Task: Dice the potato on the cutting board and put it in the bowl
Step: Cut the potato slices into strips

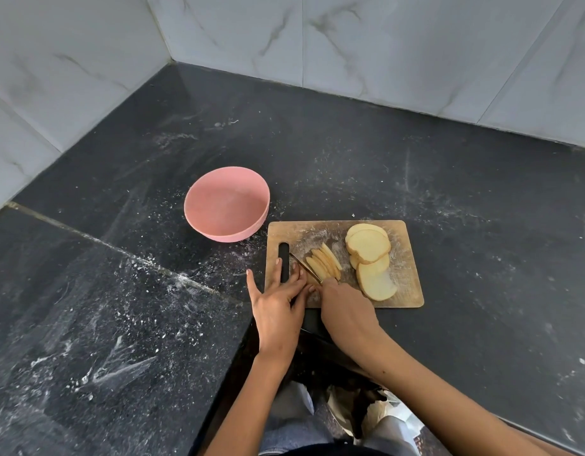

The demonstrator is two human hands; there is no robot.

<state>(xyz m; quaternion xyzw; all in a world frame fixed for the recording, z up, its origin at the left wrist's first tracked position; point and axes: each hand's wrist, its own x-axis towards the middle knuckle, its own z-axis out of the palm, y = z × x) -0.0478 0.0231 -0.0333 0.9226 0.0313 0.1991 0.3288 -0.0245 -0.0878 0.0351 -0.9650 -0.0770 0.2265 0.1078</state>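
A wooden cutting board (406, 278) lies on the black counter. Several round potato slices (370, 251) are stacked on its right half, and a row of thin potato strips (324, 263) lies near its middle. My right hand (347, 311) grips a knife (304, 266) whose blade slants against the left side of the strips. My left hand (278, 301) rests on the board's left edge with fingers spread, beside the handle slot. An empty pink bowl (227, 204) stands left of and behind the board.
The dark stone counter (449, 179) is dusted with white specks and meets marble-tiled walls (383, 44) at a back corner. The counter's front edge steps back just below the board, where my legs show.
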